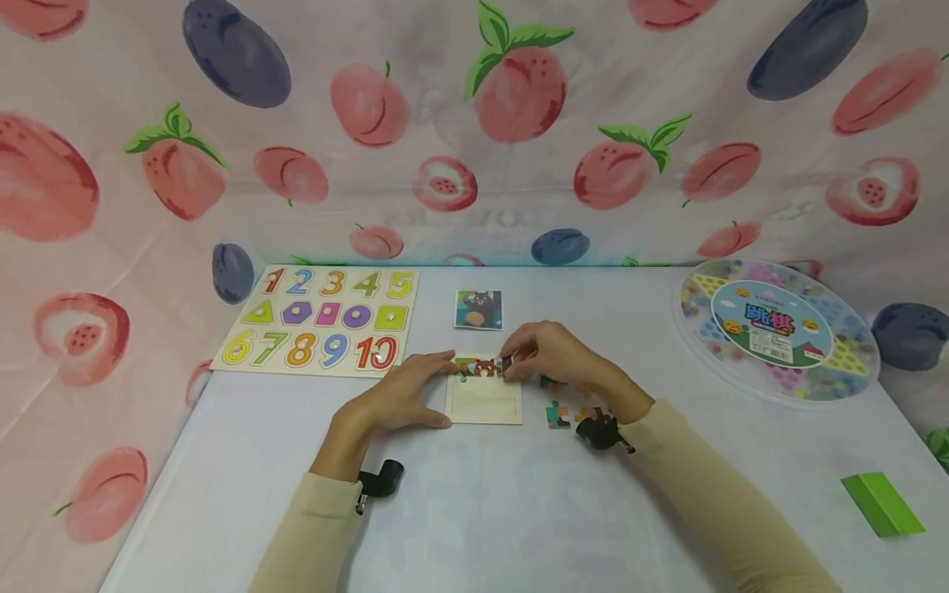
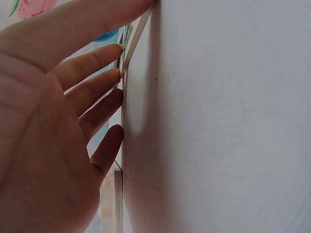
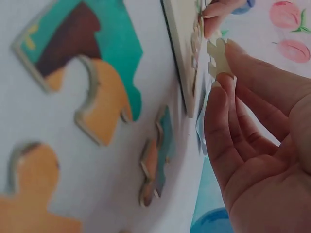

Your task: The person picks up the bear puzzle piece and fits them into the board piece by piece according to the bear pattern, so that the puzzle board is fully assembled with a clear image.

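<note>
A small square wooden puzzle tray (image 1: 483,403) lies mid-table, with bear-picture pieces (image 1: 469,368) along its far edge. My left hand (image 1: 396,394) steadies the tray's left side, thumb near the close corner and fingertips near the far one. In the left wrist view the fingers (image 2: 92,90) are extended. Between thumb and fingers my right hand (image 1: 552,350) pinches a puzzle piece (image 3: 221,58), its pale back showing in the right wrist view, at the tray's far right corner. Loose jigsaw pieces (image 1: 558,415) lie right of the tray, partly hidden beneath the right hand and wrist.
Behind the tray lies a bear picture card (image 1: 479,310). A number-and-shape board (image 1: 315,321) is at the back left. A round Chinese checkers box (image 1: 778,329) stands at the back right, and a green block (image 1: 882,504) lies at the near right.
</note>
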Tool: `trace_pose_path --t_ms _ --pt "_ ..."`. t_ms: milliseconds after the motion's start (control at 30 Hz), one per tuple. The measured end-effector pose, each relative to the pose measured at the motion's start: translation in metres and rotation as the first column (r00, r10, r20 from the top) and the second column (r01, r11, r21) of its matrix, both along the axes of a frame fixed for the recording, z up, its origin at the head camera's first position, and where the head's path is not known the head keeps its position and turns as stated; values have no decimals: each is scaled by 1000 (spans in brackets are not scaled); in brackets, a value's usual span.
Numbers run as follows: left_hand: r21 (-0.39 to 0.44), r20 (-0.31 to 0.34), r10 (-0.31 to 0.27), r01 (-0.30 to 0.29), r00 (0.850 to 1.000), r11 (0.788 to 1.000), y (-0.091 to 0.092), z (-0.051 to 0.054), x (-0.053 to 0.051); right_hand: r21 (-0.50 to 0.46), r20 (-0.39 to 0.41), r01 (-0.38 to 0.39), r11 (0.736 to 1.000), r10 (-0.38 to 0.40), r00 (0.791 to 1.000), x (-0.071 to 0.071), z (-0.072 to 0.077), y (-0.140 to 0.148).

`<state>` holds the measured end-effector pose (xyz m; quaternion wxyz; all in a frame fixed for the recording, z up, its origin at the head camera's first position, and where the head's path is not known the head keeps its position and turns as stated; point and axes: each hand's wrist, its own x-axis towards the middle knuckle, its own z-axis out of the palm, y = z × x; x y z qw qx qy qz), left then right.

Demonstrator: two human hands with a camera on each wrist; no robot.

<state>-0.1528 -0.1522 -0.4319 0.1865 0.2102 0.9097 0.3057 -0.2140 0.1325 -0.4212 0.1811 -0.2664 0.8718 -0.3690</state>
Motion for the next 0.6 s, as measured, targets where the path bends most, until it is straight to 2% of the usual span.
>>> trace_pose_path --t_ms 233,600 --pt "1 -1 -9 9 1000 1000 -1 -1 0 66 -31 52 996 -50 998 1 -5 -7" --pt "-4 -6 -12 12 1000 1000 -1 0 0 72 -46 19 997 -15 999 -2 -5 -9"
